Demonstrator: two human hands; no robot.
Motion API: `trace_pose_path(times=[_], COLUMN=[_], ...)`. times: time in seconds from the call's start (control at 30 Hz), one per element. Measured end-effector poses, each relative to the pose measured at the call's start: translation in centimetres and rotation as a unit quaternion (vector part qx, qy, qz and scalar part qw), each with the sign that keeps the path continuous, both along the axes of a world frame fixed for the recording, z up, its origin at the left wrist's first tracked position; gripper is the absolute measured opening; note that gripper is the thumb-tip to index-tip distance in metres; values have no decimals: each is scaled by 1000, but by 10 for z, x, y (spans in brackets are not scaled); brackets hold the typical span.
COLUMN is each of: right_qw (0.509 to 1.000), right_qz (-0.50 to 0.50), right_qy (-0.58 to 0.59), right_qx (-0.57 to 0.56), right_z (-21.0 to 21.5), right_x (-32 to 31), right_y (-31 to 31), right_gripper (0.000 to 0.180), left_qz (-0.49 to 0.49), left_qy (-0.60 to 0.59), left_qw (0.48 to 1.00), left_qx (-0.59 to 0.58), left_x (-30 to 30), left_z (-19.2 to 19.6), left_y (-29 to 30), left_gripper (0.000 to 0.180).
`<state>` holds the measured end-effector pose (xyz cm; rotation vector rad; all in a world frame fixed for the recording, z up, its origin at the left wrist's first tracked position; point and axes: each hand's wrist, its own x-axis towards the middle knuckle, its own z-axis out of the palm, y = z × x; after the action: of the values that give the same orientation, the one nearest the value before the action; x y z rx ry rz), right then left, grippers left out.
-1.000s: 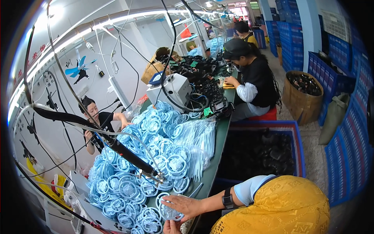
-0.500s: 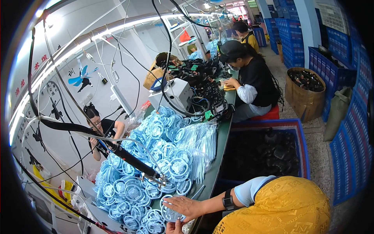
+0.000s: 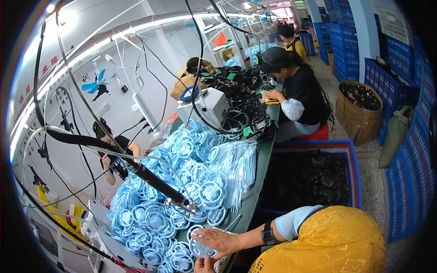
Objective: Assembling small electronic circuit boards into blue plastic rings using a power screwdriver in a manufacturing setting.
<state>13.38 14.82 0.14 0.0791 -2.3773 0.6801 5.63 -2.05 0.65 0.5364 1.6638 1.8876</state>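
At the near end of the green worktop (image 3: pixel 264 157), one light-blue round part (image 3: pixel 199 249) lies under the person's right hand (image 3: pixel 216 241), just beside the pile of similar parts (image 3: pixel 154 220). This hand, with a dark watch (image 3: pixel 268 234) at its wrist, is spread palm down across the part, fingers extended and slightly parted, touching it without closing around it. The left hand (image 3: pixel 203 265), cut off by the lower edge, has its fingertips at the part's near rim; whether they grip it cannot be told. A narrow light-blue strip (image 3: pixel 233 223) lies near the right hand. Farther along, a clear plastic bag of light-blue rods (image 3: pixel 233 168) adjoins the pile, above which a black jointed arm (image 3: pixel 157 182) extends. Beyond stands a pale box-shaped machine (image 3: pixel 202 107). To the right, a blue crate with a red rim (image 3: pixel 356 182) contains black objects; past it, a co-worker in a black top (image 3: pixel 302 93) sits at the worktop.
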Motion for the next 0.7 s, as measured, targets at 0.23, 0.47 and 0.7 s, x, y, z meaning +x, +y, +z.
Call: trace_pose_path(times=[0.23, 0.47, 0.7], right_qw=[994, 863, 798], right_qz=[81, 148, 196], right_qy=[55, -157, -190], right_qx=[-51, -456, -537], right_z=[-26, 13, 18], right_x=[-17, 0, -9], right_y=[10, 43, 37], right_gripper=[115, 113, 115], left_qz=[-35, -45, 13], left_qy=[115, -8, -7], left_qw=[987, 997, 998], left_qx=[-108, 70, 62], left_x=[-13, -6, -24], left_z=[-1, 19, 11], left_y=[-12, -2, -27], left_gripper=[28, 40, 29])
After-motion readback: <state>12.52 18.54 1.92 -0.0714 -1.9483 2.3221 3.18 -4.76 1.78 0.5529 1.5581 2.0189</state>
